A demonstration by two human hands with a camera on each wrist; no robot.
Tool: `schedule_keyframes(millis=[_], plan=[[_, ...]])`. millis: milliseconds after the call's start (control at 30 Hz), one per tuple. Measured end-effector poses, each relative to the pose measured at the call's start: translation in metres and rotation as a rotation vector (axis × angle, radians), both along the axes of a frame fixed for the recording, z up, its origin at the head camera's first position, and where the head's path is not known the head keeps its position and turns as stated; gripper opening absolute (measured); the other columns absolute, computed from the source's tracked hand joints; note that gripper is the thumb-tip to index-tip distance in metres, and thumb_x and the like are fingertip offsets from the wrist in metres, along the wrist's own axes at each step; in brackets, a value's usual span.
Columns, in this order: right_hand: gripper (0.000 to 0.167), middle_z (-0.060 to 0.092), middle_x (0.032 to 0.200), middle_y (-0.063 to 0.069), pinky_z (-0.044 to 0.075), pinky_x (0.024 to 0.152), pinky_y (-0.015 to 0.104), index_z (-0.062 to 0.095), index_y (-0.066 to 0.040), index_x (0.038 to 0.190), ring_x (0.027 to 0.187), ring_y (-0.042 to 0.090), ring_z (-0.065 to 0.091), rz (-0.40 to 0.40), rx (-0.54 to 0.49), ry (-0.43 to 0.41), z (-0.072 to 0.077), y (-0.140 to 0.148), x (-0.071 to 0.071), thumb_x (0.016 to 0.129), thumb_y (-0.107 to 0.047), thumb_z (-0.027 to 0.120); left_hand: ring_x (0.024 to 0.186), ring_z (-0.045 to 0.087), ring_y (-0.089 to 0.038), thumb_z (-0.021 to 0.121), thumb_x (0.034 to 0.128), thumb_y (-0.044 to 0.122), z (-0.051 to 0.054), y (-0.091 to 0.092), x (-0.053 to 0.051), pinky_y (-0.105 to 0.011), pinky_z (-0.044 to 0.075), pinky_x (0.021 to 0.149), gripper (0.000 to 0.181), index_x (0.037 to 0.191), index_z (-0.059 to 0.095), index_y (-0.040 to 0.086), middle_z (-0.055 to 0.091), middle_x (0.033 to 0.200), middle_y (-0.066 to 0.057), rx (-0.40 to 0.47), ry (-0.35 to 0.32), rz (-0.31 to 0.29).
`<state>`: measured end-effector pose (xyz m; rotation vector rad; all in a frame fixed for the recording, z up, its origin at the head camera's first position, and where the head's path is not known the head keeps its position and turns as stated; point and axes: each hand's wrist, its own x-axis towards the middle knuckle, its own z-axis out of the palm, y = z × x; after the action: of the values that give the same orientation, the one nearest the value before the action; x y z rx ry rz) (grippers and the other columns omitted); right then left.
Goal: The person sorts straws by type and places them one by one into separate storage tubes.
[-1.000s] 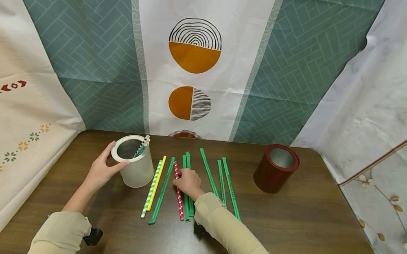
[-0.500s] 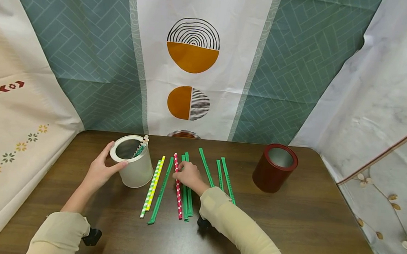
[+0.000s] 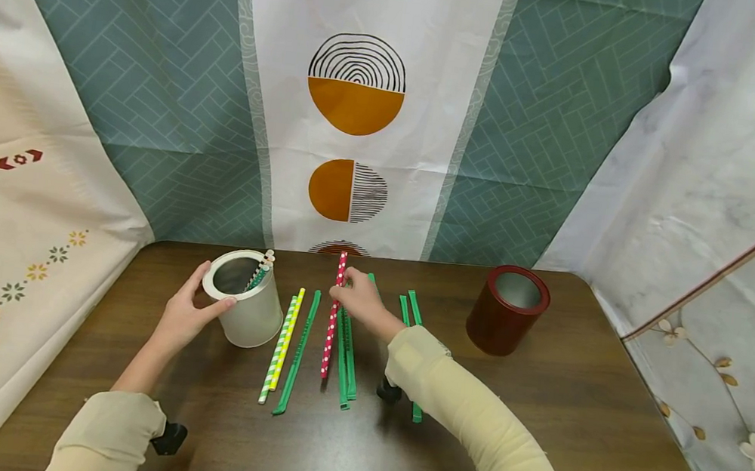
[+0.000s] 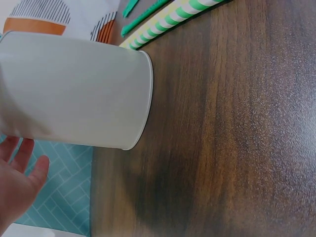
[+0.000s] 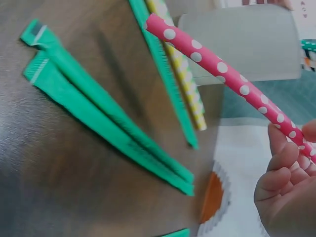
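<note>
Straws (image 3: 259, 276) in white can (image 3: 253, 321); left hand (image 3: 184, 313) grips it, right hand (image 3: 362, 301) pinches dotted straw (image 3: 330, 331).

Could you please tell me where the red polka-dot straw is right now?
Near the head view's centre, the red polka-dot straw is pinched in the right hand, held above the table, just left of two green wrapped straws.

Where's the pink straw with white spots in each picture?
Head: the spotty straw is near the middle, pinched in the right hand.
Left wrist: it isn't there.
Right wrist: it slants from the upper middle down to the right edge.
Shared landmark: the white can, left of centre in the head view, upper left in the left wrist view, upper right in the right wrist view.
</note>
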<state>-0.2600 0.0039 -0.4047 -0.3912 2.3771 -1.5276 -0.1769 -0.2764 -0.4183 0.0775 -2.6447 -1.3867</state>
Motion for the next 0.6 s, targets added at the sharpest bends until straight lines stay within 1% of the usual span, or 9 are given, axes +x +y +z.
schedule_keyframes(millis=[67, 167, 267, 333, 467, 600], plan=[[0.007, 0.033, 0.043, -0.004, 0.029, 0.039, 0.023, 0.043, -0.007, 0.079, 0.034, 0.011, 0.028, -0.009, -0.035, 0.020, 0.008, 0.000, -0.001, 0.080, -0.013, 0.047, 0.131, 0.019, -0.038, 0.064, 0.0791, 0.031, 0.000, 0.000, 0.000, -0.059, 0.020, 0.099, 0.086, 0.143, 0.010, 0.014, 0.018, 0.145, -0.019, -0.002, 0.002, 0.000], [0.007, 0.036, 0.044, -0.003, 0.034, 0.040, 0.023, 0.045, -0.008, 0.078, 0.034, 0.012, 0.033, -0.033, -0.068, 0.052, 0.017, -0.001, 0.000, 0.080, -0.015, 0.045, 0.131, 0.020, -0.038, 0.064, 0.0791, 0.031, 0.000, -0.001, -0.001, -0.059, 0.021, 0.098, 0.086, 0.143, 0.010, 0.014, 0.019, 0.145, -0.019, -0.003, 0.006, 0.001], [0.008, 0.042, 0.050, -0.001, 0.038, 0.042, 0.024, 0.046, -0.008, 0.077, 0.036, 0.013, 0.038, -0.040, -0.128, 0.081, 0.027, -0.003, 0.001, 0.081, -0.015, 0.045, 0.130, 0.020, -0.038, 0.064, 0.0791, 0.031, 0.000, -0.001, -0.001, -0.058, 0.021, 0.098, 0.086, 0.143, 0.010, 0.014, 0.019, 0.145, -0.019, -0.006, 0.007, 0.001], [0.009, 0.046, 0.054, 0.000, 0.039, 0.042, 0.024, 0.046, -0.007, 0.078, 0.038, 0.014, 0.043, -0.038, -0.173, 0.094, 0.033, -0.005, 0.001, 0.083, -0.014, 0.045, 0.131, 0.020, -0.038, 0.064, 0.0791, 0.031, 0.000, 0.000, -0.001, -0.058, 0.021, 0.098, 0.086, 0.143, 0.010, 0.015, 0.019, 0.145, -0.019, -0.004, 0.008, 0.001], [0.009, 0.053, 0.061, 0.002, 0.040, 0.042, 0.022, 0.047, -0.005, 0.081, 0.042, 0.016, 0.049, -0.038, -0.267, 0.077, 0.048, -0.008, 0.003, 0.086, -0.013, 0.046, 0.131, 0.020, -0.038, 0.065, 0.0788, 0.030, -0.001, 0.000, -0.001, -0.058, 0.019, 0.099, 0.086, 0.143, 0.010, 0.015, 0.019, 0.145, -0.019, 0.000, 0.011, 0.001], [0.007, 0.063, 0.070, 0.009, 0.040, 0.045, 0.024, 0.047, -0.005, 0.085, 0.046, 0.016, 0.051, -0.045, -0.348, 0.061, 0.063, -0.011, 0.007, 0.086, -0.012, 0.049, 0.131, 0.020, -0.037, 0.065, 0.0788, 0.031, -0.003, -0.001, -0.001, -0.058, 0.019, 0.099, 0.086, 0.143, 0.011, 0.014, 0.019, 0.145, -0.018, 0.004, 0.016, 0.001]])
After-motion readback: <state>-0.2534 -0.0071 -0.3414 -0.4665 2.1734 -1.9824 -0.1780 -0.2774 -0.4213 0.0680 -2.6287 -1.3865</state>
